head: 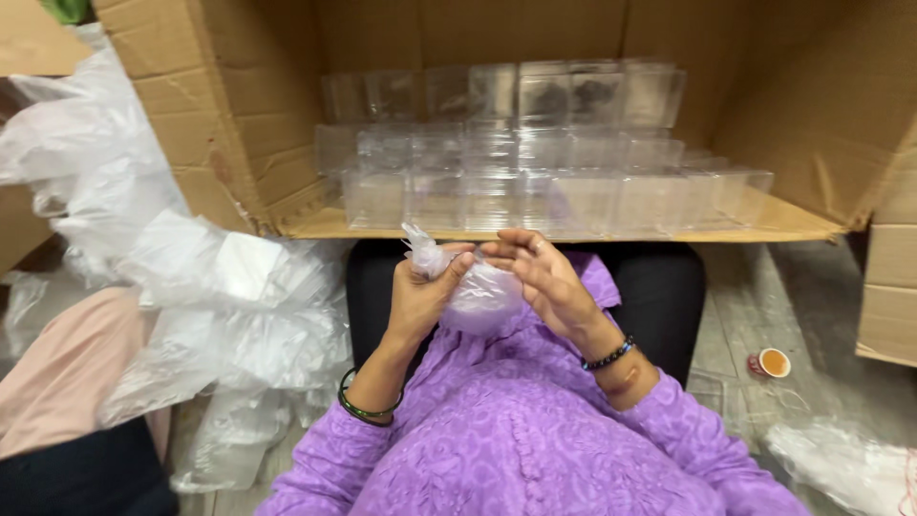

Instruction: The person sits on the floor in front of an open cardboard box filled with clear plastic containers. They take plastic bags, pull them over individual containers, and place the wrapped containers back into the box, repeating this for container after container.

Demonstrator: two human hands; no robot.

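My left hand point(420, 291) grips the twisted neck of a small clear plastic bag point(478, 296) that bulges round beneath my fingers, over my lap. My right hand point(544, 277) touches the bag's top from the right, with its fingers curled against the bag near the left thumb. What the bag holds cannot be made out. Just beyond my hands, a large cardboard box point(239, 115) lying on its side holds several rows of stacked clear plastic boxes point(516, 162).
A heap of crumpled clear plastic bags point(191, 296) lies to the left on the floor. A pink cloth point(67, 363) sits at far left. A small orange-topped cup point(774, 362) stands on the floor at right, near another cardboard box point(888, 287) and more plastic point(841, 463).
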